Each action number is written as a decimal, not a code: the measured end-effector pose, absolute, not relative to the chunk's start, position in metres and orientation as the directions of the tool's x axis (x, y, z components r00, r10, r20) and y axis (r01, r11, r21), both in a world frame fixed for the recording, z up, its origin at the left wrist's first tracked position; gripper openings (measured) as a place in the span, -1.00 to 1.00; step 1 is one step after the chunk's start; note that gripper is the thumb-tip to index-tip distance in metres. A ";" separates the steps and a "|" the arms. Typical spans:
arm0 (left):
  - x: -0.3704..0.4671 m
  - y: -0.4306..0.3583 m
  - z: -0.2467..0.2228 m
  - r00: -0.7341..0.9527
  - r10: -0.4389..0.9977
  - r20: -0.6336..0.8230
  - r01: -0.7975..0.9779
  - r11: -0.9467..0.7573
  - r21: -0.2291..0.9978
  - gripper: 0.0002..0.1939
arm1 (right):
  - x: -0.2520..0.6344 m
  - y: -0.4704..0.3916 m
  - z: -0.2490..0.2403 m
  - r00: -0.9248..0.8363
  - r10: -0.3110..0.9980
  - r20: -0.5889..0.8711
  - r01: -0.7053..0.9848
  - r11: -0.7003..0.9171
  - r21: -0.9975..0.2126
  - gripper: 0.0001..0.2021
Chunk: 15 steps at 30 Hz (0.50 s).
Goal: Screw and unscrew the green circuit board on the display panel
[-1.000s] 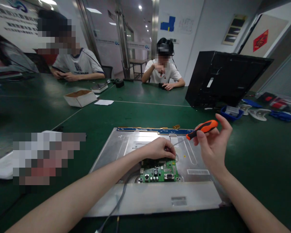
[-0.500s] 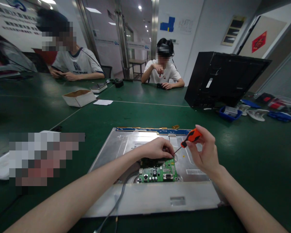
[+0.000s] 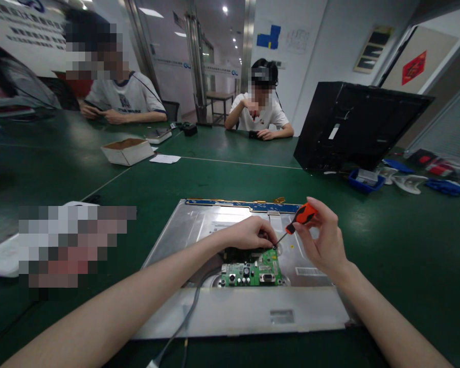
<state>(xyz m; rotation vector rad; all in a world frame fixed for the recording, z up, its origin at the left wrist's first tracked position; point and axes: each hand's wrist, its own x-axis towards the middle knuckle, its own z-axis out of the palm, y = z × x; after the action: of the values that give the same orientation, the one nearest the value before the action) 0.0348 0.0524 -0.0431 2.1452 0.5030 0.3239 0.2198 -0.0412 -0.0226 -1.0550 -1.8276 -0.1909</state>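
Green tabletop [image 3: 222, 176] spreading from 9 o'clock to 3. Metal-framed glass partition [image 3: 167, 69], 11 to 12 o'clock; small table [image 3: 219, 95] and ceiling lights [image 3: 225, 9] beyond. Pale wall [image 3: 299, 61], 1 o'clock. Lettered white signboard [image 3: 38, 25], 10 o'clock. Red diamond poster [image 3: 414, 67], 2 o'clock. Slatted blind [image 3: 453, 117] near 3.

The panel [image 3: 186, 225] is smooth metal, the screwdriver handle [image 3: 302, 216] plastic.

Dim, faint glare on tabletop [image 3: 362, 219]

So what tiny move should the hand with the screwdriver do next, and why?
Maybe turn the screwdriver gently: the right hand already grips it, and its tip appears to be at the green board's far right corner, beside the left hand.
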 end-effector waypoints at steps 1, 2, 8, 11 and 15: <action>0.035 0.052 -0.043 0.883 0.468 0.045 0.237 -0.526 0.816 -0.86 | 0.220 -0.041 -0.022 -0.146 0.571 0.808 0.732 0.612 -0.301 -0.46; 0.035 0.052 -0.043 0.882 0.469 0.042 0.240 -0.525 0.817 -0.86 | 0.219 -0.042 -0.021 -0.149 0.567 0.810 0.732 0.614 -0.295 -0.46; 0.035 0.052 -0.042 0.887 0.460 0.048 0.227 -0.523 0.822 -0.86 | 0.218 -0.042 -0.017 -0.173 0.562 0.809 0.727 0.627 -0.280 -0.45; 0.035 0.052 -0.043 0.888 0.458 0.050 0.222 -0.519 0.826 -0.86 | 0.218 -0.042 -0.017 -0.182 0.567 0.804 0.723 0.631 -0.281 -0.44; 0.036 0.053 -0.044 0.889 0.453 0.059 0.213 -0.525 0.824 -0.87 | 0.219 -0.042 -0.019 -0.182 0.574 0.798 0.724 0.628 -0.286 -0.43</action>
<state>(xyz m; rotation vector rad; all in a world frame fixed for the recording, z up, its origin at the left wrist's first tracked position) 0.0355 0.0529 -0.0436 2.1360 0.4781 0.3321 0.2186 -0.0424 -0.0188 -1.0359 -1.8669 -0.1916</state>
